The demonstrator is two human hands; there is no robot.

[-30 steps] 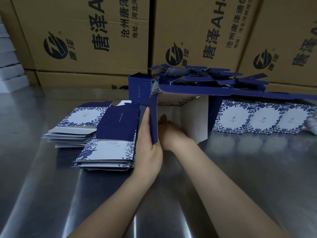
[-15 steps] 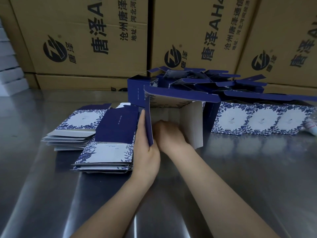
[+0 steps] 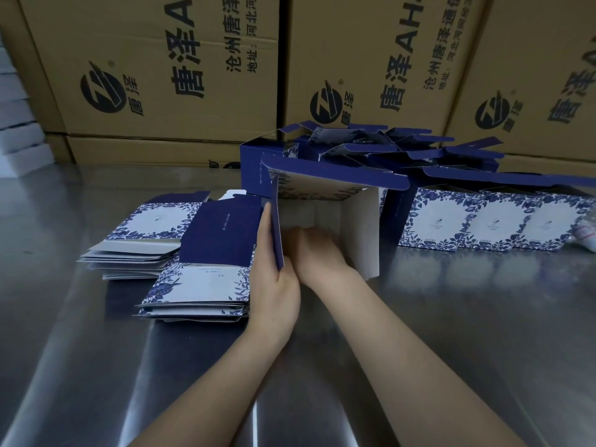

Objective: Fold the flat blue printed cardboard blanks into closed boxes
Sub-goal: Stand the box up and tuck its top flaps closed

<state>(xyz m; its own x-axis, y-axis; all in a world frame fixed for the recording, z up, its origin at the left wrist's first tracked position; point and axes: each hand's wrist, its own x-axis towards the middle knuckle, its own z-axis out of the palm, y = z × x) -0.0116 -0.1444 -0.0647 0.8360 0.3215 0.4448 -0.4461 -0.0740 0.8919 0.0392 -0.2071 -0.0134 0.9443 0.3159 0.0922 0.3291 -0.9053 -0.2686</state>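
Clerk: Where is the item in work?

Inspector: One half-formed box (image 3: pixel 325 185) stands at the centre of the steel worktop (image 3: pixel 451 333). Its open end faces the person. The white inner walls show, and the dark blue top panel overhangs the front.

Clerk: Left hand?

Inspector: The left hand (image 3: pixel 274 285) is at the box's left wall. The fingers lie straight up the outer face and the thumb sits at the near edge. The grip pinches that wall.

Clerk: Right hand?

Inspector: The right hand (image 3: pixel 317 253) is low inside the open end. It is blurred and the fingertips are hidden, so the state of its grip cannot be told.

Clerk: Stock?

Inspector: Two stacks of flat blanks lie to the left. The near stack (image 3: pixel 200 285) is just beside the left hand. The far stack (image 3: pixel 135 240) is behind it and further left. A row of formed boxes (image 3: pixel 483 224) with floral fronts stands to the right, just beside the box in work. A heap of open-flapped boxes (image 3: pixel 387 146) sits behind.

Clerk: Surroundings?

Inspector: Brown cartons (image 3: pixel 161 75) with black print line the back of the worktop. White slabs (image 3: pixel 16 130) are stacked at the far left.
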